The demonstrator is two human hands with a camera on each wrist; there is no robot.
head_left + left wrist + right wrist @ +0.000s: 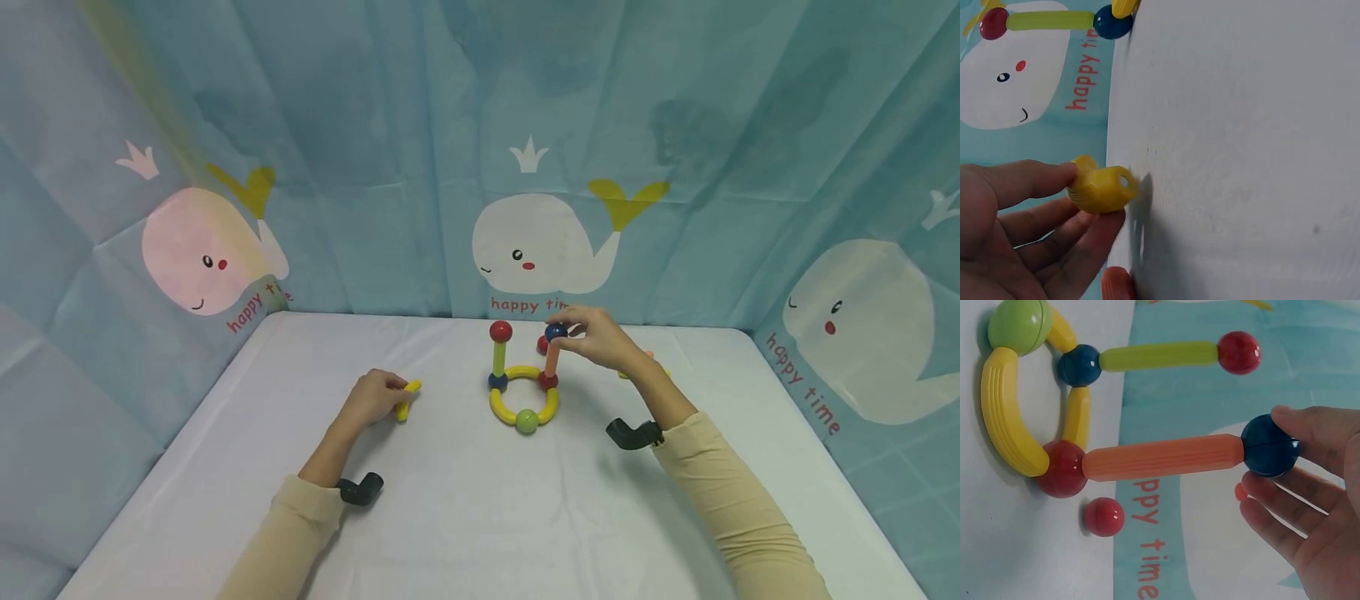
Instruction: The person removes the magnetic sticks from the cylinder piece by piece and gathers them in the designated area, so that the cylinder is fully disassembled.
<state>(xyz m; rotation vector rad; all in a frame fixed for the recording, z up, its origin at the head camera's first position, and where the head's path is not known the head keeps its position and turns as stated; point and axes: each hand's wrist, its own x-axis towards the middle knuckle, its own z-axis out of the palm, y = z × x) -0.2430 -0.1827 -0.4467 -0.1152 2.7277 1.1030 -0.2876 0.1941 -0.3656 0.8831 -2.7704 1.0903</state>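
Observation:
A yellow ring of curved rods [496, 408] lies on the table, joined by a green ball [527, 421], a blue ball [497, 382] and a red ball [1063, 469]. From the blue ball rises a green rod [499, 360] topped by another red ball [501, 331]. An orange rod [1163, 457] stands on the ring's red ball. My right hand [596, 336] pinches the dark blue ball [1269, 445] at its top between thumb and fingers. Left of the ring, my left hand [372, 397] holds a curved yellow rod [1102, 189] by thumb and fingertips, close over the table.
A loose red ball [1104, 517] sits behind the orange rod. More yellow and orange pieces [666, 372] lie partly hidden behind the right forearm. An orange piece [1117, 285] shows low in the left wrist view. A whale-print curtain [375, 167] borders the white table [465, 517].

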